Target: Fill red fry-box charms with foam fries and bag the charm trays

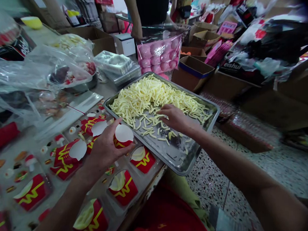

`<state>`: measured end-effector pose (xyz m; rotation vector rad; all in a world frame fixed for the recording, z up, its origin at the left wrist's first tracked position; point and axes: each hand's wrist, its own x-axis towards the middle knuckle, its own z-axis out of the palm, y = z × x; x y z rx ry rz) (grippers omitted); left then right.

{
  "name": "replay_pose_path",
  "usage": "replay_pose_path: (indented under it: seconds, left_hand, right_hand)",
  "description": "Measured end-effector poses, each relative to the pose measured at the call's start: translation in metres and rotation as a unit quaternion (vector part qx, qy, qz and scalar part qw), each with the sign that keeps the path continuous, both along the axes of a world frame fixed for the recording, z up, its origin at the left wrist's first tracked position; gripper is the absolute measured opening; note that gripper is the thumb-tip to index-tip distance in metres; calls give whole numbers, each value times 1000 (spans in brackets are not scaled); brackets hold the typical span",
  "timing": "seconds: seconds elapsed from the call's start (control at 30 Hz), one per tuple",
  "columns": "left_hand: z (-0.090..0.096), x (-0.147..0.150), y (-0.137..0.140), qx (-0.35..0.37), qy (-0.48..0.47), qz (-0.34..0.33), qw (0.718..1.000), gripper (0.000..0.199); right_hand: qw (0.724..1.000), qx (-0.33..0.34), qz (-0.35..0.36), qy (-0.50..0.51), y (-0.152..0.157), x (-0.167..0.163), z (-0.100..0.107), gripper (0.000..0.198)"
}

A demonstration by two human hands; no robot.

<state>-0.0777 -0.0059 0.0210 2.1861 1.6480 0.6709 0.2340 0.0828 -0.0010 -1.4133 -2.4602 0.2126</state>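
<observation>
Right hand [173,118] just right of frame centre, over the metal tray [168,155]. Fingers bent down at the near fringe of the pale yellow strips [152,88]; cannot tell whether any are pinched. Main heap fills the tray's far half, above and to both sides of the hand; loose strips scattered below it, tray's near part mostly bare.

Left hand [105,146], left of centre: grasping a red carton [123,133] between thumb and fingers, white inside facing up, just beside the tray's left rim. The hand hides part of the carton.

Desk [152,188] runs through lower left, tray projecting past its right edge. Filled cartons in clear packs: one [143,159] right below the left hand, another [123,188] lower, a third [91,220] at bottom. Unfilled carton stack [66,160] left of the left hand; left forearm crosses between it and the filled ones.

Upper left: clear plastic bags [74,51] crowding a metal bowl [87,85]. Stacked clear trays [114,64] near the tray's far left corner. Top centre: another person's arm [131,9] beside a bagged pink pack [159,55]. Upper right: cardboard boxes [193,71].
</observation>
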Motion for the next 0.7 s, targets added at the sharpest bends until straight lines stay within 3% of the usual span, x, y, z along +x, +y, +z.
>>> replay_pose_path:
  seconds: [0.07,0.13,0.27,0.33,0.4,0.53,0.63,0.7]
  left_hand:
    - [3,4,-3,20,7,-41,999,92]
    - [5,2,-7,36,13,-68,997,91]
    - [2,-10,-9,32,1,-43,999,91]
    - [0,-12,-6,22,-8,-25,999,93]
    - [0,-8,-1,8,-20,-9,1000,99]
    - [1,1,4,-15,-23,11,1000,107]
    - [-1,2,3,-15,-6,15,1000,106]
    - [0,3,2,-18,3,13,1000,106]
  right_hand:
    - [995,-12,70,-64,-1,-13,-5,39]
    - [991,-40,83,-93,-3,-13,-9,39]
    - [997,-42,-52,33,-8,14,-7,49]
    - [988,-25,-132,79,-6,29,-1,38]
    - [986,-37,-143,81,-3,36,5,23]
    - [997,-76,15,24,-2,30,13,20]
    - [983,-94,147,-51,-1,16,16,36]
    - [973,-110,177,-98,2,4,16,39]
